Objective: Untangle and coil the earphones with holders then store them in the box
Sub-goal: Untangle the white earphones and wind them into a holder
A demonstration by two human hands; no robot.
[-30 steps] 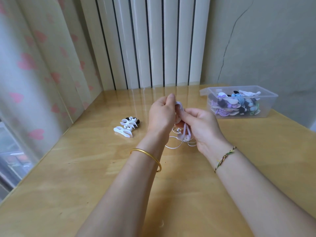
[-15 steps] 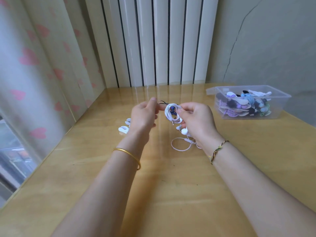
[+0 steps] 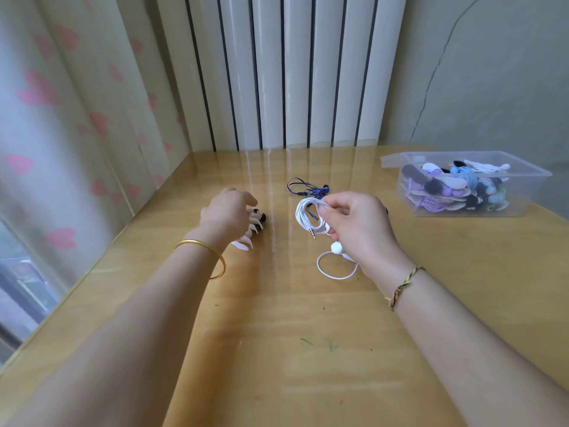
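My right hand (image 3: pixel 357 232) pinches a coil of white earphones (image 3: pixel 308 218) above the table; the jack points down and one earbud with a loose loop (image 3: pixel 337 266) hangs below onto the wood. My left hand (image 3: pixel 226 215) is down on a small pile of white and black cable holders (image 3: pixel 252 229) at the left, fingers curled over them; whether it grips one is hidden. A tangled blue earphone (image 3: pixel 309 188) lies on the table behind the coil. The clear plastic box (image 3: pixel 511 208) at the right holds several coiled earphones.
A wooden table (image 3: pixel 292 349) runs under both arms. A curtain with pink hearts hangs along the left edge, white vertical slats stand at the back, and a grey cracked wall rises behind the box.
My left hand has let go of the white coil and moved left and down onto the holders. The right hand keeps the coil alone. The blue earphone has come into sight.
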